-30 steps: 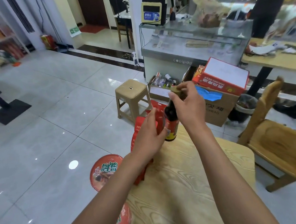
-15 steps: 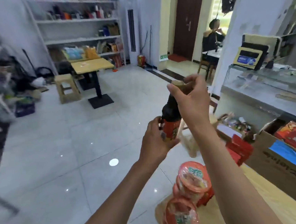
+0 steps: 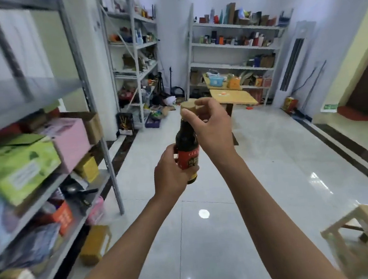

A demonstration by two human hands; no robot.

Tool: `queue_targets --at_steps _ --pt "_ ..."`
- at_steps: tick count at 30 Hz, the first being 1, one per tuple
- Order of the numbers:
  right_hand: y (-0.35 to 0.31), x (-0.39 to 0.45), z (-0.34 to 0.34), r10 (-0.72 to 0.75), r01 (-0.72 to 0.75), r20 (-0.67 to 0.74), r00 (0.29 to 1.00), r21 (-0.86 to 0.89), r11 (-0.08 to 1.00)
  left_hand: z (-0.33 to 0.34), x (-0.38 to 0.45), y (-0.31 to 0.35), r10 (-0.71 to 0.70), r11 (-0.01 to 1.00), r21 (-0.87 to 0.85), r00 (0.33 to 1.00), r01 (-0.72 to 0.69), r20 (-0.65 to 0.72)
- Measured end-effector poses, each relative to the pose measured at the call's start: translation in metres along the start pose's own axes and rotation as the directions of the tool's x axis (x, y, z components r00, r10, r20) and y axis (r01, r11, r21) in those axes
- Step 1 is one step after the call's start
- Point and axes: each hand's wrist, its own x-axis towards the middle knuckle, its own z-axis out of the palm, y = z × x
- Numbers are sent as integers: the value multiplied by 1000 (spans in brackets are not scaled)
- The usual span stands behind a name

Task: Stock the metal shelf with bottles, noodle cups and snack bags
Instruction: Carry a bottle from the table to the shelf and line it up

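Head view, obs. 1.
— A: We log a dark bottle (image 3: 187, 149) with a red label, held upright in mid-air in front of us, over the white tiled floor (image 3: 260, 177). It touches no shelf.
— B: Agreed. Our left hand (image 3: 170, 174) wraps the lower body, fingers curled round the label. Our right hand (image 3: 211, 127) comes in from above; thumb and fingertips pinch the tan cap (image 3: 187, 106) at the neck.
— A: Metal shelf (image 3: 31, 122) position?
— B: Left of the bottle and near us, grey uprights and boards. We note a green carton (image 3: 17, 164) and a pink box (image 3: 71, 141) on its middle level; lower levels blurred, contents not readable.
— A: Other entries: a beige stool (image 3: 367, 236) at lower right, a wooden table (image 3: 233, 96) behind the bottle, white racks (image 3: 234, 46) along the far wall.
— B: Label text too small; we cannot tell the contents.
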Motion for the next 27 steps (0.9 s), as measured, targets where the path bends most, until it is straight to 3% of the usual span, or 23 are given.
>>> queue_targets --at_steps 5,9,14,21,24,27 --pt "-23 19 113 -87 77 123 989 83 994 -112 40 -46 -37 998 47 986 46 -163" --pt "-34 31 203 -41 -5 218 975 208 978 -190 60 -72 -60 994 64 947 84 -315" --pt "-55 44 294 -113 -16 366 924 329 944 -274 90 -88 -54 985 116 875 124 -481" --pt "-79 90 397 -259 -34 544 798 469 882 -347 134 -97 -16 979 141 742 149 -670" --pt "-93 101 447 -350 -10 615 707 504 864 -375 147 -95 -20 973 136 652 188 -758" --pt "-109 102 494 -456 41 682 571 531 846 -408 159 -98 -18 951 159 561 264 -827"
